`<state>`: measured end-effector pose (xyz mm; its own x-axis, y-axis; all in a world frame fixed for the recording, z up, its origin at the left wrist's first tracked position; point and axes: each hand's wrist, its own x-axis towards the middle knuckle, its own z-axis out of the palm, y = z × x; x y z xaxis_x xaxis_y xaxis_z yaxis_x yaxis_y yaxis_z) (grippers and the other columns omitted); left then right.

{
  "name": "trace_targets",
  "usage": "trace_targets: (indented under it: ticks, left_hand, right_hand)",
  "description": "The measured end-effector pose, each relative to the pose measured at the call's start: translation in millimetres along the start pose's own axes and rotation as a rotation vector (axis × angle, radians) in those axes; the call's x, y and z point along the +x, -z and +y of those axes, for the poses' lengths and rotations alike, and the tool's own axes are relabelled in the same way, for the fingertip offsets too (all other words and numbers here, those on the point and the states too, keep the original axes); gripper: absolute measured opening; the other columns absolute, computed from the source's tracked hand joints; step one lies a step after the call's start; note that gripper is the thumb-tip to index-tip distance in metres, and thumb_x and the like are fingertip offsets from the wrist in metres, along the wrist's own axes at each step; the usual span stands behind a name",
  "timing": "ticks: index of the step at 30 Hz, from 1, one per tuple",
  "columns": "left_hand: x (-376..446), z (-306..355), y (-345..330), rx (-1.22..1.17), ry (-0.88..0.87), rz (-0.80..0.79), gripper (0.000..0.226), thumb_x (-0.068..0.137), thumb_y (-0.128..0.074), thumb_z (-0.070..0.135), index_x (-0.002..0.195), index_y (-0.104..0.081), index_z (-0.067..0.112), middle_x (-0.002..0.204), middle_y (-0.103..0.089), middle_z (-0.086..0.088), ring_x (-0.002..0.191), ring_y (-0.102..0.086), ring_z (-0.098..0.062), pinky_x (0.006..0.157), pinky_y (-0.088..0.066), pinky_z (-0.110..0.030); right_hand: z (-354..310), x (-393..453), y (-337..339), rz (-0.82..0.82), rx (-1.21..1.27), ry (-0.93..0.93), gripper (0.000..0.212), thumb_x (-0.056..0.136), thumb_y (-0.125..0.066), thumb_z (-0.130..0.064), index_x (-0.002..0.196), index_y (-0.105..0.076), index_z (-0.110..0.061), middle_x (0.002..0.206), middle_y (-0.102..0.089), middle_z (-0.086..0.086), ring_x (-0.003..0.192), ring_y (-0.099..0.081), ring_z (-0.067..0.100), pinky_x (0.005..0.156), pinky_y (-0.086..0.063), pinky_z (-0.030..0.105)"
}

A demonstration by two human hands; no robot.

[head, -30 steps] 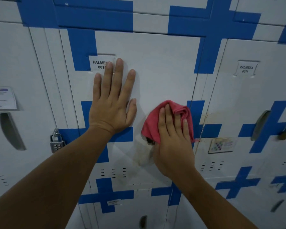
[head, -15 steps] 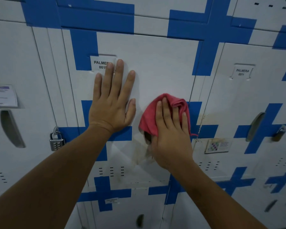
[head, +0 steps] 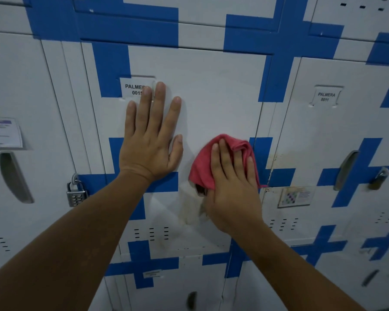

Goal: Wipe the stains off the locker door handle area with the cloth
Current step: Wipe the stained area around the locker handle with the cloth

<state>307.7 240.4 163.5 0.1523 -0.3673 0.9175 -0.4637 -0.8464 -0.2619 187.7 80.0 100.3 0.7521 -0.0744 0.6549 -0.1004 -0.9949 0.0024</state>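
Observation:
The white locker door (head: 211, 90) with blue cross stripes fills the middle of the view. My right hand (head: 231, 187) presses a bunched red cloth (head: 202, 169) flat against the door's right side, over the handle recess, which is mostly hidden; only a dark sliver shows under the cloth. A yellowish smudged stain (head: 189, 212) runs down the door just below the cloth. My left hand (head: 151, 140) lies flat and open on the door, fingers spread, its fingertips over the "PALMERA 0015" label (head: 133, 88).
A combination padlock (head: 75, 194) hangs at the door's left edge. The left locker has a handle recess (head: 15, 178) and a paper notice (head: 2, 133). The right locker carries a handle (head: 346, 169), a padlock (head: 378, 178) and a sticker (head: 295, 196).
My right hand and the cloth have slid up the door and back down a little, staying on the handle area. My left hand has kept its place on the door.

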Motion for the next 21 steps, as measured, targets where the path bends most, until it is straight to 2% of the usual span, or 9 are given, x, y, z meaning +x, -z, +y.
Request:
trace_targets:
  ticks: [2,3,7,9,11,16,19,21]
  left_hand:
    - [-0.6,-0.3,-0.6,0.002,-0.002,-0.001,0.071,0.099,-0.032,0.041,0.16,-0.011,0.012,0.164,-0.01,-0.023,0.152,-0.007,-0.04,0.124,-0.002,-0.053]
    - [-1.0,-0.4,-1.0,0.006,-0.003,-0.001,0.071,0.099,-0.032,0.041,0.16,-0.011,0.012,0.165,-0.009,-0.022,0.152,-0.006,-0.04,0.124,-0.001,-0.052]
    - [-0.7,-1.0,-1.1,0.011,-0.006,0.005,0.071,0.1,-0.031,0.041,0.16,-0.01,0.012,0.165,-0.008,-0.022,0.153,-0.005,-0.039,0.124,0.0,-0.051]
    - [-1.0,-0.6,-1.3,0.012,-0.008,0.006,0.071,0.1,-0.031,0.041,0.16,-0.01,0.012,0.165,-0.008,-0.022,0.153,-0.004,-0.039,0.124,0.0,-0.051]
    - [-1.1,-0.4,-1.2,0.01,-0.005,0.004,0.071,0.1,-0.031,0.041,0.16,-0.009,0.012,0.165,-0.007,-0.022,0.153,-0.004,-0.039,0.124,0.001,-0.051]
    - [-0.7,-0.5,-1.0,-0.004,-0.005,0.006,0.071,0.099,-0.03,0.042,0.16,-0.01,0.012,0.165,-0.007,-0.021,0.153,-0.004,-0.038,0.124,0.001,-0.05]
    - [-0.7,-0.4,-1.4,0.0,-0.003,0.008,0.071,0.099,-0.03,0.042,0.16,-0.011,0.012,0.165,-0.007,-0.021,0.153,-0.001,-0.037,0.124,0.002,-0.05]
    - [-1.1,-0.2,-1.3,-0.001,0.0,0.011,0.071,0.099,-0.031,0.041,0.16,-0.011,0.012,0.165,-0.007,-0.021,0.153,0.001,-0.035,0.124,0.003,-0.049]
  right_hand:
    - [-3.1,5.8,4.9,0.003,0.029,-0.019,0.077,0.093,-0.025,-0.044,0.154,0.013,-0.017,0.163,0.014,0.0,0.148,0.017,0.026,0.12,0.004,0.051]
    - [-3.5,3.5,3.4,0.004,0.04,-0.025,0.078,0.093,-0.028,-0.043,0.154,0.013,-0.017,0.163,0.014,0.0,0.148,0.017,0.026,0.12,0.002,0.052]
    - [-1.4,-22.3,-26.2,-0.049,0.031,-0.038,0.091,0.088,-0.053,-0.041,0.156,0.001,-0.014,0.164,0.002,0.004,0.15,0.003,0.03,0.119,-0.01,0.055]
    - [0.0,-31.3,-35.3,-0.061,0.031,-0.024,0.092,0.085,-0.057,-0.043,0.156,-0.007,-0.013,0.163,-0.008,0.005,0.149,-0.005,0.031,0.118,-0.013,0.055]
    - [1.5,-31.0,-34.1,-0.058,0.028,-0.014,0.09,0.087,-0.055,-0.043,0.156,-0.005,-0.015,0.163,-0.008,0.004,0.15,-0.004,0.03,0.118,-0.012,0.054]
    - [-1.7,-2.7,-4.9,-0.018,0.053,-0.019,0.082,0.094,-0.036,-0.04,0.153,0.018,-0.02,0.162,0.018,-0.003,0.147,0.02,0.024,0.12,0.004,0.05]
    - [-6.4,-0.1,0.7,0.0,0.094,-0.043,0.08,0.092,-0.032,-0.04,0.154,0.015,-0.02,0.162,0.017,-0.003,0.148,0.018,0.024,0.12,0.003,0.05]
    - [-6.3,-10.0,-8.3,-0.007,0.088,-0.052,0.082,0.092,-0.039,-0.041,0.155,0.008,-0.018,0.164,0.01,-0.001,0.149,0.011,0.025,0.12,-0.002,0.052]
